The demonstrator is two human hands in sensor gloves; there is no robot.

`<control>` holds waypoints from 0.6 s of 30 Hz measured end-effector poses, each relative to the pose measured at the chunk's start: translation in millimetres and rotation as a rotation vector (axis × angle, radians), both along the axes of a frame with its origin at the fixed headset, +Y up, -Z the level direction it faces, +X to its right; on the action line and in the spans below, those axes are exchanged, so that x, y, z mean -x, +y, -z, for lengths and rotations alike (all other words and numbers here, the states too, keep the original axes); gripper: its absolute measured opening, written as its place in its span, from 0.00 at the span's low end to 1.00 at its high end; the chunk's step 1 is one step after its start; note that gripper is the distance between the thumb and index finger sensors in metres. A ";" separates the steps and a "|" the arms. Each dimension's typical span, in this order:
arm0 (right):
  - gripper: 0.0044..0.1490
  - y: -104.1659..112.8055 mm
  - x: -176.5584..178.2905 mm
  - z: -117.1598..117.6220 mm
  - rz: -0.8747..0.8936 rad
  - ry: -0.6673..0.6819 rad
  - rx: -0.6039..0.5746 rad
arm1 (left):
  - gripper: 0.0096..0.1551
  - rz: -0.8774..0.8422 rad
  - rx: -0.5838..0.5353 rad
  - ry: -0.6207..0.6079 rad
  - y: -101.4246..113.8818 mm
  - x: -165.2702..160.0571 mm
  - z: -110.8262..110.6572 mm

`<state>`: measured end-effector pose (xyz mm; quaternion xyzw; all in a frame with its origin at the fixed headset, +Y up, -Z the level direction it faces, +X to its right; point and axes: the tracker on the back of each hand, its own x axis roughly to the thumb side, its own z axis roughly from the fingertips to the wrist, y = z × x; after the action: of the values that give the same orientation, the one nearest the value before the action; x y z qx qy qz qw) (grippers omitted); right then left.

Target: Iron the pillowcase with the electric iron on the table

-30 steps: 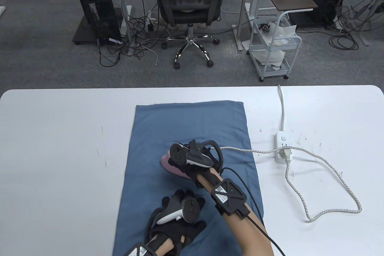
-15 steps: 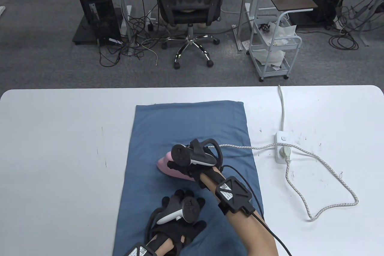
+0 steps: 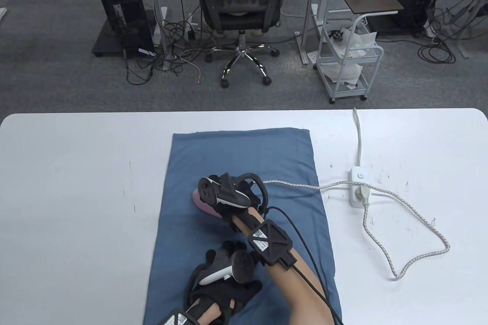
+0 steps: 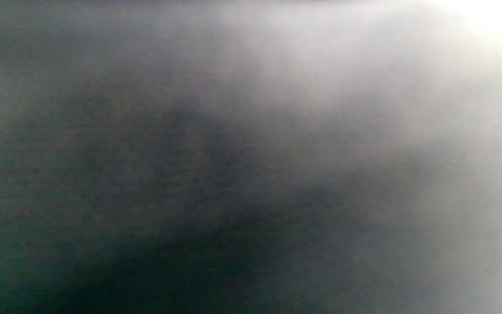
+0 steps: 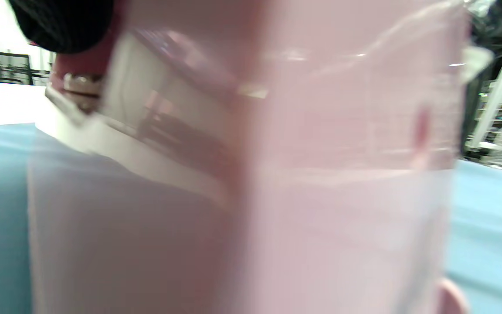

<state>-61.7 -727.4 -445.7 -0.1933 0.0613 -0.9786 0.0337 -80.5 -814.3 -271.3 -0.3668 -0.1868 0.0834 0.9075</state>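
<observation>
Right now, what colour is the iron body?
Pale pink iron, clearest in the right wrist view; it sits on the blue pillowcase.

Showing as matt woven cloth: flat blue rectangular pillowcase (image 3: 244, 157), smooth apart from faint creases. Reflecting light off glossy pink plastic: body of electric iron (image 5: 277, 174), translucent in part, seen blurred in right wrist view. Appearing as smooth matt laminate with small dark scuffs: white table top (image 3: 76, 188). Presenting a braided fabric sheath, rough in texture: grey-white iron cord (image 3: 411, 210). Looking like smooth white plastic: power strip (image 3: 359, 188). Covering both hands in matt black knit fabric: right hand (image 3: 228, 203), left hand (image 3: 228, 279).
</observation>
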 end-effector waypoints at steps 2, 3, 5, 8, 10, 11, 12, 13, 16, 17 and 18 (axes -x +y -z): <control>0.40 0.1 -8.2 1.9 -0.023 -0.030 -0.015 | 0.45 0.000 0.000 0.000 0.0 -0.1 0.0; 0.40 0.4 -15.0 1.7 -0.035 -0.051 -0.013 | 0.45 0.000 0.000 0.000 0.0 0.0 0.0; 0.40 0.5 -26.5 -1.3 -0.046 -0.077 -0.010 | 0.45 0.000 0.000 0.000 0.0 -0.1 0.0; 0.41 0.6 -50.5 -8.4 -0.063 -0.111 -0.014 | 0.45 0.000 0.000 0.000 0.1 -0.1 0.0; 0.41 0.6 -67.6 -12.3 -0.071 -0.139 -0.018 | 0.45 0.001 0.000 0.000 0.1 -0.1 0.0; 0.41 0.5 -78.5 -14.9 -0.079 -0.159 -0.022 | 0.45 0.001 0.000 0.000 0.1 -0.1 0.0; 0.41 0.5 -84.7 -16.1 -0.085 -0.170 -0.025 | 0.45 0.001 0.000 0.000 0.1 -0.1 0.0; 0.41 0.4 -96.8 -18.2 -0.094 -0.194 -0.028 | 0.45 0.001 0.000 0.000 0.1 -0.1 0.0; 0.41 0.2 -126.0 -23.0 -0.109 -0.254 -0.034 | 0.45 0.001 0.000 0.000 0.1 -0.1 0.0; 0.41 0.2 -134.7 -24.3 -0.114 -0.273 -0.034 | 0.45 0.001 0.000 0.000 0.1 -0.1 0.0; 0.41 0.1 -142.9 -25.4 -0.119 -0.291 -0.034 | 0.45 0.001 0.000 0.000 0.1 -0.1 0.0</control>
<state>81.2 -727.3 -420.3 -0.0524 0.0607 -0.9914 0.1034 -80.4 -814.2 -271.3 -0.3667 -0.1866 0.0831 0.9076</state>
